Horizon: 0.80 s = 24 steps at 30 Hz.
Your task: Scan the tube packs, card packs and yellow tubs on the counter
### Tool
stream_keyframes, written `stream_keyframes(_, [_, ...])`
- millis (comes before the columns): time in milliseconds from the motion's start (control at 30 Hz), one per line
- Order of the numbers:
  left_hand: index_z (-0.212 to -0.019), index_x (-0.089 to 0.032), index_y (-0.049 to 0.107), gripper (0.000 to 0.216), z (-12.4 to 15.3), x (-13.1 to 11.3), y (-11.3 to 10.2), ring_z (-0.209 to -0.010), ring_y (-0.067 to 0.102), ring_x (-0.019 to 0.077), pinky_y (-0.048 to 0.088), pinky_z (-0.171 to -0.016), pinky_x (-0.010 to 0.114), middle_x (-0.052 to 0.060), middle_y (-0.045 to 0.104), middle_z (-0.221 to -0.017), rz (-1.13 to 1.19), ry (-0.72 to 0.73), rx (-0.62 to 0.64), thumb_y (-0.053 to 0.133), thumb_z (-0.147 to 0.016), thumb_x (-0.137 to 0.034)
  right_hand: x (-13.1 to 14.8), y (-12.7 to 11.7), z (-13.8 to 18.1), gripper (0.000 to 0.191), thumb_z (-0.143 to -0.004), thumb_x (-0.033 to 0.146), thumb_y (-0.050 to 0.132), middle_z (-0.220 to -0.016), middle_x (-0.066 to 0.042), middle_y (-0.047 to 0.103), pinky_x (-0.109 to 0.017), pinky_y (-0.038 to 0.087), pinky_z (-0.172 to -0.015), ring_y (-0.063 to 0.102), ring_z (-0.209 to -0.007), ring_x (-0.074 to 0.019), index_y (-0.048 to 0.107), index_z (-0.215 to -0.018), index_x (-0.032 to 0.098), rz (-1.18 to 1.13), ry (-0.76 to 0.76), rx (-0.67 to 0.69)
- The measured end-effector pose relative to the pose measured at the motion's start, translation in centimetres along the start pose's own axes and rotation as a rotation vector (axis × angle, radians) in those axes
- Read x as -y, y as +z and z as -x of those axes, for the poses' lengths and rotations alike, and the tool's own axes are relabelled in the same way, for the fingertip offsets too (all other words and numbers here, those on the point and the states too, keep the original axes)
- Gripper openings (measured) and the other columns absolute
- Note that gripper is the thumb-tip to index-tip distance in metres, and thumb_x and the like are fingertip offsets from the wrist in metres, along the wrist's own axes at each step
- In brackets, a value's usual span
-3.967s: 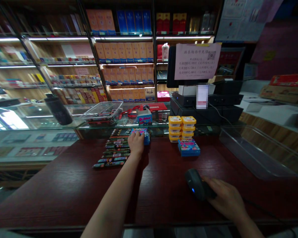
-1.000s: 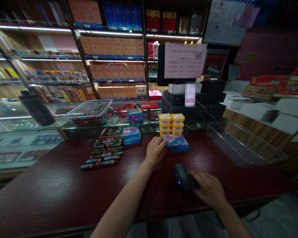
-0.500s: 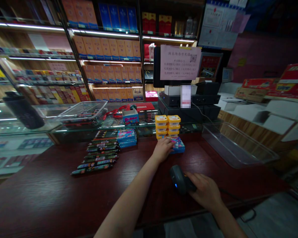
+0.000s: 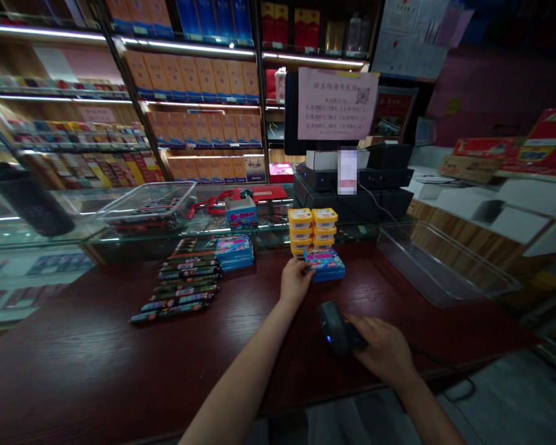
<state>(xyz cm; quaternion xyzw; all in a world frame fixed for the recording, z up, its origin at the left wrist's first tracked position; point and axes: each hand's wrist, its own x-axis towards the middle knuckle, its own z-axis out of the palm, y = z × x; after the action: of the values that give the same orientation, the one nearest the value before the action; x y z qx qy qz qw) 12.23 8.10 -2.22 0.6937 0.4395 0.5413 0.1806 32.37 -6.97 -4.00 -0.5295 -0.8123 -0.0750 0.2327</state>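
My left hand (image 4: 296,281) is at the left edge of a small stack of blue packets (image 4: 327,262) with pink and white print. Its fingers are closed on the edge of the top packet, which looks slightly shifted on the others. Directly behind stand two stacks of yellow tubs (image 4: 325,222) with clear labelled lids. My right hand (image 4: 384,352) is wrapped round a dark barcode scanner (image 4: 334,327), which has a blue light showing. It is held low over the front of the dark red table (image 4: 241,364).
To the left lie a row of pens (image 4: 185,278) and another stack of blue packets (image 4: 235,252). A clear empty-looking bin (image 4: 445,272) sits at the right. Behind are a glass counter, a clear tray (image 4: 148,207), a dark bottle (image 4: 30,198) and a monitor (image 4: 291,111).
My left hand has slid from the top of the blue packets to their left edge, uncovering the print. The scanner stays in my right hand. The view has tilted slightly down.
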Motion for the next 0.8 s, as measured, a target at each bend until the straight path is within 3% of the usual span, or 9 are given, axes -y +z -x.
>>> stream_keyframes(233, [-0.081, -0.021, 0.071, 0.012, 0.0, 0.0, 1.1, -0.076, 0.058, 0.0175, 0.048, -0.071, 0.031, 0.004, 0.062, -0.080, 0.004, -0.009, 0.009, 0.069, -0.071, -0.016, 0.0, -0.1, 0.1, 0.040, -0.078, 0.019, 0.056, -0.092, -0.004, 0.069, -0.031, 0.044, -0.072, 0.064, -0.082, -0.0199, 0.058, -0.117, 0.020, 0.035, -0.005, 0.001])
stream_keyframes(567, [-0.086, -0.022, 0.070, 0.015, 0.1, -0.1, 1.2, -0.077, 0.058, 0.0176, 0.048, -0.074, 0.032, 0.004, 0.062, -0.084, -0.015, 0.003, 0.018, 0.066, -0.073, -0.016, 0.1, 0.1, 0.1, 0.041, -0.077, 0.016, 0.055, -0.096, -0.005, 0.070, -0.031, 0.046, -0.077, 0.064, -0.086, -0.0199, 0.058, -0.117, 0.019, 0.022, -0.003, 0.006])
stream_keyframes(667, [-0.092, -0.021, 0.070, 0.016, 0.3, 0.0, 0.1, -0.079, 0.059, 0.0183, 0.049, -0.075, 0.032, 0.005, 0.063, -0.086, -0.090, 0.031, 0.047, 0.063, -0.078, -0.021, -0.1, 0.3, 0.2, 0.042, -0.075, 0.015, 0.055, -0.095, -0.004, 0.070, -0.031, 0.047, -0.076, 0.064, -0.084, -0.0194, 0.058, -0.117, 0.019, 0.031, -0.003, -0.005])
stream_keyframes(800, [-0.095, -0.020, 0.069, 0.018, 0.0, 0.2, -3.2, -0.088, 0.058, 0.0197, 0.047, -0.082, 0.033, 0.007, 0.062, -0.091, -0.363, 0.011, 0.062, 0.055, -0.083, -0.021, -0.6, 0.6, 0.5, 0.042, -0.075, 0.016, 0.055, -0.095, -0.003, 0.070, -0.028, 0.048, -0.070, 0.065, -0.081, -0.0178, 0.058, -0.117, 0.020, 0.054, -0.067, -0.039])
